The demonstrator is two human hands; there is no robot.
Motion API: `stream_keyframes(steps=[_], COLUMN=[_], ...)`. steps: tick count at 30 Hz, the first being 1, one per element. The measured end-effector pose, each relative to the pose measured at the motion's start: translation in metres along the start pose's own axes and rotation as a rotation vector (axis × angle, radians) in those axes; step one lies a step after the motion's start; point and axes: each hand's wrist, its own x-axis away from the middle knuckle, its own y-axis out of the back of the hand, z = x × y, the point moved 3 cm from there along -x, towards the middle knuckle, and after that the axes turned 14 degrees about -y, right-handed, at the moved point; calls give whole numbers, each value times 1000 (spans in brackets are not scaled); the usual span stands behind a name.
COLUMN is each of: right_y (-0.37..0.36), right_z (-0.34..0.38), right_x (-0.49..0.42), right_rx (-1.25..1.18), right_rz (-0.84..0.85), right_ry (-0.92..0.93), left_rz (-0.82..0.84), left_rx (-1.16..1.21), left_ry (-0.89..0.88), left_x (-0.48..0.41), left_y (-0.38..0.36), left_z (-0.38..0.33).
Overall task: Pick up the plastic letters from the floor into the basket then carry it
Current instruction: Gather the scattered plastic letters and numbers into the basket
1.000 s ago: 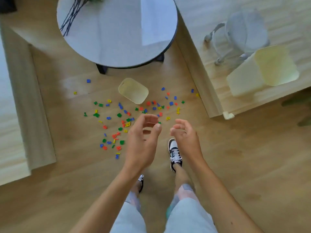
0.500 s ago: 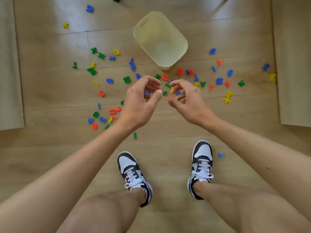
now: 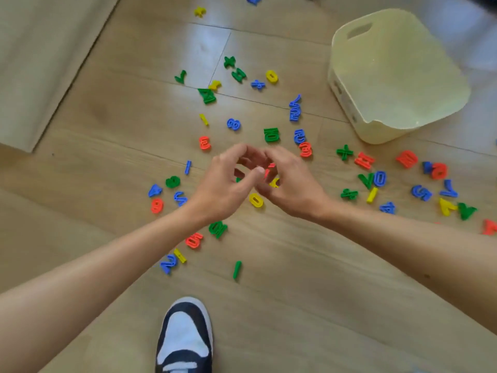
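Head view: left hand (image 3: 223, 189) and right hand (image 3: 293, 187) over scattered letters (image 3: 271, 135), grips unclear.

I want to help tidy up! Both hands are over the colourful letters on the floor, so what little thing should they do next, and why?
Probably lower the right hand and left hand and pinch the red piece and yellow piece under the fingers. Nearly every letter lies on the floor, and the basket looks empty.

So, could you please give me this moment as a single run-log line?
phase: reaching for letters | left hand: open, empty | right hand: open, over letters | basket: upright on floor, looks empty | plastic letters: scattered on floor
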Motion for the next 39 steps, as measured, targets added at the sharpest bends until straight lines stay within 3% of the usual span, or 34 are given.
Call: stream_keyframes(steps=[8, 14, 18, 23, 32, 39], right_y=[-80, -113, -121, -123, -130, -135], right_z=[43, 47, 42, 37, 44, 43], right_x=[51, 50, 46, 48, 43, 39], right_rx=[104, 433, 591, 645, 649, 629], right_rz=[252, 218, 204, 142, 115, 230], right_ry=[178, 317, 271, 251, 260, 342], left_rz=[-50, 82, 173, 238, 180, -24], left_rx=[-249, -433, -554, -670, -623, -526], left_ry=[49, 147, 280, 290, 146, 121], left_x=[104, 165, 190, 195, 196, 180], left_y=[57, 69, 58, 37, 26, 66], left_z=[43, 85, 91, 97, 101, 108])
